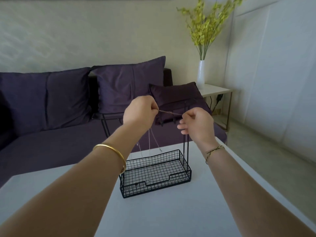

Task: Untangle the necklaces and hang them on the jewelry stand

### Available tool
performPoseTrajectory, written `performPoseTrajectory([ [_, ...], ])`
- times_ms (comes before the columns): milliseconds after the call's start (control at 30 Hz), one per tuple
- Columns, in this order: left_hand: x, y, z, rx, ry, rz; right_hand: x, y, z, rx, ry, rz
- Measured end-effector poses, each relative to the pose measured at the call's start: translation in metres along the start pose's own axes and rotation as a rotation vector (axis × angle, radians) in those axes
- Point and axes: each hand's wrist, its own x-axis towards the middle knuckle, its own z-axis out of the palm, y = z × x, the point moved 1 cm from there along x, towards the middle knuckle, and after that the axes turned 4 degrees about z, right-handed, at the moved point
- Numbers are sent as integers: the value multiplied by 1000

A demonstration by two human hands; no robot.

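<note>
A black wire jewelry stand [185,147] with a mesh basket base [187,170] stands on the white table [153,216]. My left hand [139,112] and my right hand [199,124] are raised in front of the stand's top bar. A thin silver necklace chain [170,113] is stretched taut between their pinched fingertips. Several fine chain strands [149,142] hang down below my left hand toward the basket, with small pendants near the basket floor. My hands hide part of the top bar and its hooks.
A purple sofa [51,134] with cushions [130,86] sits right behind the table. A white vase with yellow-green flowers [201,74] stands on a small side table [215,90] at the right. A pale wall runs along the right side.
</note>
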Motion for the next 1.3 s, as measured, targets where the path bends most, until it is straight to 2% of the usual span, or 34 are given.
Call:
performPoseTrajectory([
  [167, -1, -9, 20, 254, 162, 54, 8, 13, 10, -190, 45, -113],
  [400, -7, -16, 40, 530, 267, 117, 8, 25, 15, -423, 10, -182],
  [767, -12, -13, 51, 662, 163, 108, 5, 43, 16, -403, -32, -121],
  [867, -12, -12, 53, 671, 180, 120, 3, 44, 15, -400, -44, -108],
  [1000, -12, -13, 56, 660, 109, 103, 4, 47, 17, -402, -55, -111],
  [1300, -14, -9, 54, 659, 66, 135, 2, 47, 16, -406, -71, -101],
])
